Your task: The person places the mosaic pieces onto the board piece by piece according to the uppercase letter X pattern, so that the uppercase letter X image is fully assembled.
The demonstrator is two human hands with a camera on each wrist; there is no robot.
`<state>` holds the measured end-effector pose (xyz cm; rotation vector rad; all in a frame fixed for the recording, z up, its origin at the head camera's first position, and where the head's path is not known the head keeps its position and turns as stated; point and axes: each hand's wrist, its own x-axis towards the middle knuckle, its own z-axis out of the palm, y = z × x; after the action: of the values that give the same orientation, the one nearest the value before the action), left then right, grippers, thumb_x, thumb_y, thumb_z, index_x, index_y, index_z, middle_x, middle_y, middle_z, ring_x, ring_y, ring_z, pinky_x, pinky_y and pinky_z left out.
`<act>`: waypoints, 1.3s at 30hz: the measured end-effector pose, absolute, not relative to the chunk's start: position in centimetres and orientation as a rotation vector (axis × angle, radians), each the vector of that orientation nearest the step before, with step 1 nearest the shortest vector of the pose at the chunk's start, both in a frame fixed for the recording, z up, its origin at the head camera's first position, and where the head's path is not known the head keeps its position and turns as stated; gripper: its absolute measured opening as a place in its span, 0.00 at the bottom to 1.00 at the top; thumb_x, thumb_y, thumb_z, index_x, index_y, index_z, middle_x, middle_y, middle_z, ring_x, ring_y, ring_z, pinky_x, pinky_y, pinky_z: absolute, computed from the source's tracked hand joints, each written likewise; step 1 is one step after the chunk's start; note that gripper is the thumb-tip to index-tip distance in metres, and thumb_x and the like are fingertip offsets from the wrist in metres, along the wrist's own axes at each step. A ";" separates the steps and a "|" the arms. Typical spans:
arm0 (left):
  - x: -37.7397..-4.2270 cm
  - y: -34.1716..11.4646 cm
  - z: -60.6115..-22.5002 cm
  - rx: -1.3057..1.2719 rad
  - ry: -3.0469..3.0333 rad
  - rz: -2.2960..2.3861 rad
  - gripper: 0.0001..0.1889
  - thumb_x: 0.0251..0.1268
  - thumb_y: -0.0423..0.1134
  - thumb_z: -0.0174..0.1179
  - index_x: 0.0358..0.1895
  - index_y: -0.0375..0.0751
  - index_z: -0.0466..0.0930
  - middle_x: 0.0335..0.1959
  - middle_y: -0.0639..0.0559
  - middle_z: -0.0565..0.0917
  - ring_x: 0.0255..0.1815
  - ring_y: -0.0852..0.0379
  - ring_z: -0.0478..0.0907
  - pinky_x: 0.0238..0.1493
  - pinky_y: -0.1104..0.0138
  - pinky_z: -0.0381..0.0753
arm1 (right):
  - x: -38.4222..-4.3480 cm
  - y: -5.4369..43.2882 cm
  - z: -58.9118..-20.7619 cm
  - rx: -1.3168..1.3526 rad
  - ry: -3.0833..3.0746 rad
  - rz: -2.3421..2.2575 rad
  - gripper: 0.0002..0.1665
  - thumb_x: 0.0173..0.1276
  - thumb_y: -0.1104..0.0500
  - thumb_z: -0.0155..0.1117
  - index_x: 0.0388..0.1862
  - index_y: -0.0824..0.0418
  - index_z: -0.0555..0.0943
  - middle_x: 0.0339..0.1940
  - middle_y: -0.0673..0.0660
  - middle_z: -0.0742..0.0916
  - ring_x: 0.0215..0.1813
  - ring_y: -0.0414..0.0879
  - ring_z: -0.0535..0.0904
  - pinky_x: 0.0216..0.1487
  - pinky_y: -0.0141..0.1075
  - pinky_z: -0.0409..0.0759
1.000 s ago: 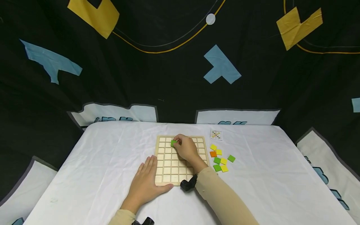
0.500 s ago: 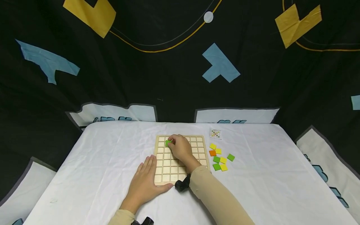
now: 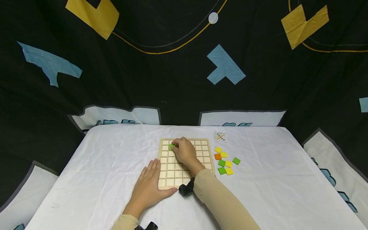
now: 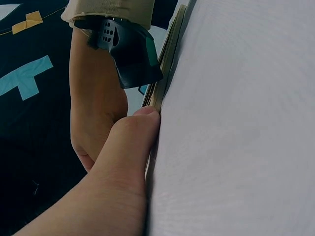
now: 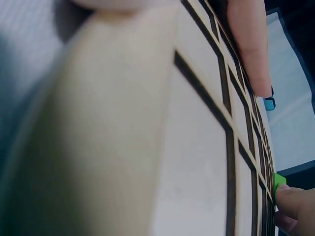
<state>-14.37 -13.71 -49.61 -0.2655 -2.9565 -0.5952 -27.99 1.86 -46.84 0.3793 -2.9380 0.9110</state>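
Note:
A wooden grid board [image 3: 170, 174] lies on the white-covered table. Over one of its upper-left squares, my right hand [image 3: 186, 152] pinches a green square tile [image 3: 171, 147] between thumb and fingers. The same green tile [image 5: 278, 180] shows at the far side of the grid in the right wrist view. My left hand [image 3: 147, 184] rests along the board's left side, fingers straight together and thumb spread along the near edge. In the left wrist view, that thumb [image 4: 128, 147] touches the edge of the board [image 4: 170, 54].
Right of the board lie loose square tiles: several yellow tiles [image 3: 228, 164], an orange tile [image 3: 217, 157] and green tiles [image 3: 222, 171]. Behind them is a small printed card with a coloured grid [image 3: 220, 137]. A dark curtain [image 3: 178, 80] hangs beyond the table.
My right hand has shifted slightly left over the board with the green tile, then held almost still for the last half second. My left hand stays where it was.

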 end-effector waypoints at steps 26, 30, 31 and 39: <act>-14.3 -13.5 -49.7 -0.267 -2.968 -0.596 0.68 0.46 0.82 0.55 0.78 0.31 0.48 0.81 0.40 0.51 0.82 0.43 0.48 0.80 0.48 0.52 | -26.0 4.7 -46.4 0.549 -2.838 1.075 0.15 0.70 0.57 0.65 0.53 0.61 0.85 0.43 0.55 0.84 0.46 0.47 0.80 0.48 0.37 0.81; -14.4 -13.5 -49.7 -0.261 -2.967 -0.597 0.68 0.46 0.82 0.56 0.78 0.31 0.48 0.81 0.39 0.52 0.82 0.43 0.48 0.80 0.47 0.52 | -25.4 6.5 -45.9 0.561 -2.801 1.136 0.17 0.70 0.58 0.66 0.55 0.62 0.84 0.47 0.59 0.85 0.49 0.50 0.82 0.51 0.41 0.83; -14.4 -13.5 -49.7 -0.261 -2.965 -0.600 0.68 0.45 0.82 0.57 0.78 0.31 0.48 0.81 0.39 0.52 0.82 0.42 0.48 0.80 0.47 0.52 | -25.4 7.0 -45.7 0.555 -2.805 1.129 0.17 0.70 0.57 0.66 0.55 0.62 0.84 0.48 0.59 0.85 0.49 0.51 0.82 0.51 0.42 0.83; -14.4 -13.6 -49.7 -0.260 -2.961 -0.601 0.68 0.45 0.82 0.56 0.78 0.31 0.48 0.81 0.40 0.51 0.82 0.42 0.48 0.80 0.47 0.51 | -24.5 12.0 -44.2 0.442 -2.885 1.001 0.21 0.69 0.53 0.67 0.59 0.56 0.82 0.48 0.55 0.86 0.48 0.50 0.82 0.45 0.42 0.82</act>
<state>-14.45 -13.61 -49.73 -0.2596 -2.9608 -0.6013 -24.45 12.02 -44.22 0.4422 -2.8855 1.0007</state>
